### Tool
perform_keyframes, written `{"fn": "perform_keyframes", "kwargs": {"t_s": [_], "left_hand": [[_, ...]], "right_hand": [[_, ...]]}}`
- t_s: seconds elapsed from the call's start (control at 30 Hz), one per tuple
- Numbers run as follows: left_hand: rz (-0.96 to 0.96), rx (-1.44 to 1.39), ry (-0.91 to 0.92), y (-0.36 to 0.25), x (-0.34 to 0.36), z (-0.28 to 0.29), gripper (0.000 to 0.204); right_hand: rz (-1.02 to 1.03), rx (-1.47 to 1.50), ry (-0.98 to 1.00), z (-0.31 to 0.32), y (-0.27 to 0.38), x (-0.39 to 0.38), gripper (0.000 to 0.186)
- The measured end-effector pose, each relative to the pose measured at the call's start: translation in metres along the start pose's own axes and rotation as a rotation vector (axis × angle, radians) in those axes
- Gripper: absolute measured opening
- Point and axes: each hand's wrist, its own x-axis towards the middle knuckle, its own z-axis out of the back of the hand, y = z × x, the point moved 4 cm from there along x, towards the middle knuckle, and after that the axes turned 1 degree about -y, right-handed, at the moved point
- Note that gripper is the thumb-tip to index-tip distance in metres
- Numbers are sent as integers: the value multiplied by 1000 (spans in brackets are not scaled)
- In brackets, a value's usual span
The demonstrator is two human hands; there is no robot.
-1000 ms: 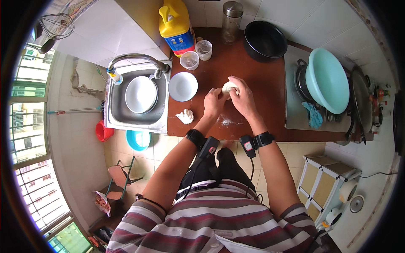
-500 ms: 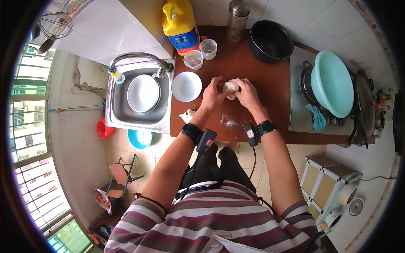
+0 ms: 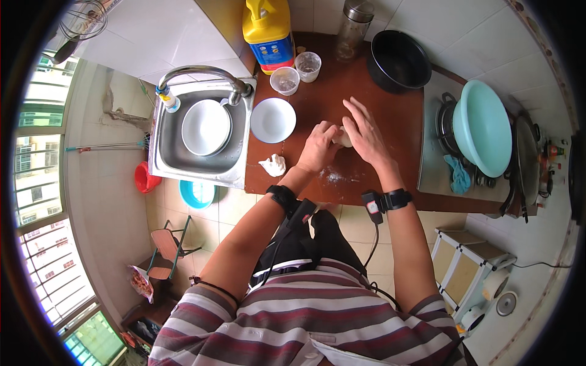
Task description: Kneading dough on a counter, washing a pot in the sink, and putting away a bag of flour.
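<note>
A sink (image 3: 195, 170) borders the brown counter (image 3: 390, 168). Over it, the left hand (image 3: 318, 146), fingers curled, pinches the dough (image 3: 344, 138) to its right; mostly covered, the dough's long axis and direction cannot be told. The right hand (image 3: 368, 138), fingers outstretched, covers its right side. A basin (image 3: 483, 128) sits farther right.

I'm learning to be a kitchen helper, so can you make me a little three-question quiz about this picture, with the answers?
1. Where is the pale dough-like lump?
A) in the sink
B) between the left hand and the right hand
C) on the stove

2. True or false: the black pot is farther right in the picture than the yellow jug.

3. How many small clear cups stand by the yellow jug?

Key: 1. B; 2. True; 3. Two.
</note>
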Motion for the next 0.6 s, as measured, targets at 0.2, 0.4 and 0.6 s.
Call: {"fn": "perform_keyframes", "kwargs": {"t_s": [0.2, 0.4, 0.6], "left_hand": [[319, -404, -56, 20, -24, 8, 39], [409, -274, -166, 30, -34, 25, 27], [457, -255, -203, 28, -38, 24, 26]], "right_hand": [[3, -290, -93, -59, -1, 15, 47], [-77, -519, 11, -72, 12, -13, 58], [-219, -530, -93, -74, -6, 30, 59]]}}
